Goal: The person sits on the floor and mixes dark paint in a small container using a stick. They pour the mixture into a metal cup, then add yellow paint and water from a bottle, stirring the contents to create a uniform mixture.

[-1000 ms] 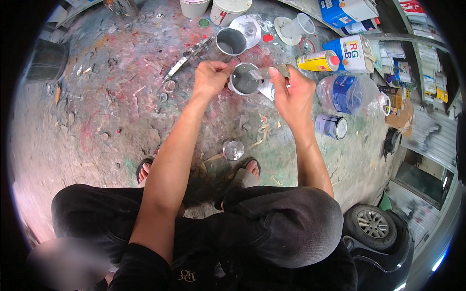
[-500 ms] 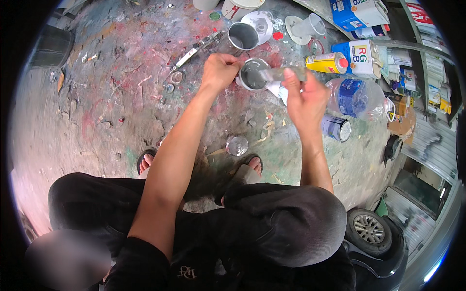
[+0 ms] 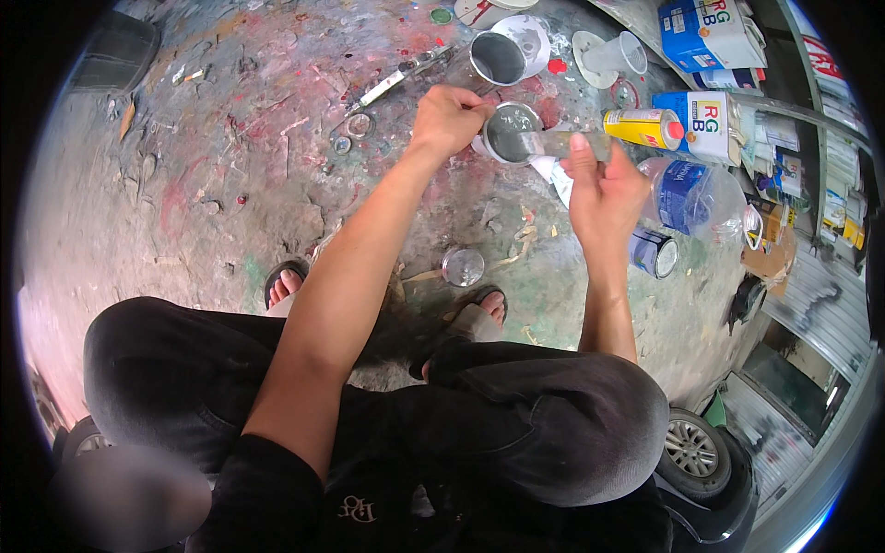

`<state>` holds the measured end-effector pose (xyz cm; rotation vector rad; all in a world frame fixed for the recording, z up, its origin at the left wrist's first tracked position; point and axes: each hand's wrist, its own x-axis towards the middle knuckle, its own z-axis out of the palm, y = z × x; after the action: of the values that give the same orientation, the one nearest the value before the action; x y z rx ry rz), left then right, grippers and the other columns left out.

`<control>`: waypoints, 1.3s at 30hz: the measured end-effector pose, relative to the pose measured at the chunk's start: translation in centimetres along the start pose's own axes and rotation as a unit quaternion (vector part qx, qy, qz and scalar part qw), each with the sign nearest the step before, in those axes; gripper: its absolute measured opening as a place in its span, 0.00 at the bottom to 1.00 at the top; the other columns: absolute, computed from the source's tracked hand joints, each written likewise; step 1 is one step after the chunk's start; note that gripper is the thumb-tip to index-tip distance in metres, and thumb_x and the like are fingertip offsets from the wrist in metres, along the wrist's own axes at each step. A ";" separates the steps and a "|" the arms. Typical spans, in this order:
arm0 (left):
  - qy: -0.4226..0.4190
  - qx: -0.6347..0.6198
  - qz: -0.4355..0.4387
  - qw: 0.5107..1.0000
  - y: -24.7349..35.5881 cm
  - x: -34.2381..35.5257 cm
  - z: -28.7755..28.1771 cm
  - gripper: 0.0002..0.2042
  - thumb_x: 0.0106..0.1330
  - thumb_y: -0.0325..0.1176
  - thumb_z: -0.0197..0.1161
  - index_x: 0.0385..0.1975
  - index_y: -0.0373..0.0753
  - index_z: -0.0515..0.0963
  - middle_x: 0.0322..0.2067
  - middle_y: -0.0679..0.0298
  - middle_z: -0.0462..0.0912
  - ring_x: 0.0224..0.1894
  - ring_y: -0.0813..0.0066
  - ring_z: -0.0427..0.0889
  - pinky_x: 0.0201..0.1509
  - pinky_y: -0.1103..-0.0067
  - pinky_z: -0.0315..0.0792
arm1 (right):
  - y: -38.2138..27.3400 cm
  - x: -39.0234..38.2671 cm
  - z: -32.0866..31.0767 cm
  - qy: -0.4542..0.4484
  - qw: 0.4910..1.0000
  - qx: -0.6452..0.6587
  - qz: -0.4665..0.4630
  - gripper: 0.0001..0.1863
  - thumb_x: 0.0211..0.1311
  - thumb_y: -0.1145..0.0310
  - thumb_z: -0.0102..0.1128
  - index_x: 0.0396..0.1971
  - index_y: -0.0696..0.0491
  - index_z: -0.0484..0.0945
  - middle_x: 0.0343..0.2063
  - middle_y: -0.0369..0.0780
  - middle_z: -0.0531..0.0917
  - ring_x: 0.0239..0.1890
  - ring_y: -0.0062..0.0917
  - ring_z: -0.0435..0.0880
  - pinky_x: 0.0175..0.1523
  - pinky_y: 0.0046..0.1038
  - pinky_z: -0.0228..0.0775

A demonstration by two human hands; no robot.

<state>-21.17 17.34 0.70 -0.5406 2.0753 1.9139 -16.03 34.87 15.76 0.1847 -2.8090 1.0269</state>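
Squatting over a paint-stained concrete floor [image 3: 230, 184], the person works with both hands out in front of the knees. The left hand [image 3: 449, 120] is curled shut around the near rim of a small metal tin [image 3: 512, 131] that holds grey paint, the fingers closed on its left edge so the tin sits just right of the knuckles. The right hand [image 3: 604, 189] is closed around a clear glass bottle [image 3: 562, 143], held tipped on its side with its mouth over the tin's opening; the thumb lies along the top of the bottle and the rest of the bottle is hidden in the grip. Tin and bottle meet between the two hands, the tin nearer the left, the bottle reaching in from the right. Just beyond the tin stands a second, larger tin [image 3: 498, 57] with a dark inside, and beside that a white lid [image 3: 527, 37]. A yellow spray can [image 3: 645, 127] lies on its side to the right of the bottle, with a clear plastic water bottle [image 3: 691, 198] and a small dark can [image 3: 656, 253] near the right wrist. A round metal lid [image 3: 463, 266] rests on the floor between the sandalled feet, well below both hands.
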 end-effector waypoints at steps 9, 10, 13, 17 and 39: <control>-0.003 0.013 -0.003 1.000 0.8 -0.4 0.0 0.11 0.59 0.40 0.72 0.33 0.39 0.89 0.27 0.58 0.88 0.27 0.72 0.86 0.37 0.74 0.79 | 1.1 0.9 -0.9 0.016 0.996 -0.089 0.003 0.15 0.70 0.64 0.63 0.41 0.64 0.81 0.26 0.42 0.87 0.28 0.24 0.89 0.33 0.23 0.77; 0.001 0.019 -0.006 1.000 1.0 -0.6 -0.1 0.11 0.59 0.40 0.72 0.33 0.39 0.89 0.27 0.58 0.88 0.27 0.72 0.86 0.37 0.74 0.79 | 1.0 0.6 -0.9 0.003 0.994 -0.111 0.011 0.15 0.70 0.65 0.63 0.42 0.64 0.81 0.26 0.42 0.87 0.28 0.24 0.89 0.33 0.23 0.77; 0.006 0.022 -0.001 1.000 0.6 -0.4 0.0 0.11 0.59 0.40 0.72 0.33 0.39 0.89 0.27 0.58 0.88 0.27 0.72 0.85 0.36 0.74 0.79 | 0.5 -0.4 -0.1 0.026 0.999 -0.028 0.008 0.11 0.68 0.68 0.61 0.29 0.59 0.79 0.18 0.44 0.83 0.20 0.27 0.84 0.27 0.29 0.71; -0.003 0.006 0.005 1.000 0.1 -0.2 -0.1 0.10 0.59 0.40 0.72 0.32 0.40 0.89 0.27 0.58 0.88 0.28 0.72 0.85 0.36 0.74 0.79 | -1.4 -0.6 -0.1 0.051 0.998 0.041 0.018 0.11 0.69 0.67 0.62 0.34 0.61 0.79 0.21 0.44 0.85 0.23 0.26 0.87 0.30 0.27 0.74; -0.007 0.005 0.004 1.000 0.5 -0.1 0.0 0.12 0.59 0.41 0.72 0.32 0.38 0.88 0.27 0.57 0.88 0.28 0.69 0.86 0.37 0.73 0.79 | 0.1 1.1 -1.4 0.089 0.996 -0.009 0.007 0.14 0.70 0.65 0.63 0.39 0.64 0.81 0.23 0.42 0.86 0.25 0.21 0.87 0.32 0.23 0.77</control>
<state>-21.25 17.43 1.20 -0.5162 2.0789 1.9052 -17.04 35.76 16.94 0.0685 -2.6615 0.9688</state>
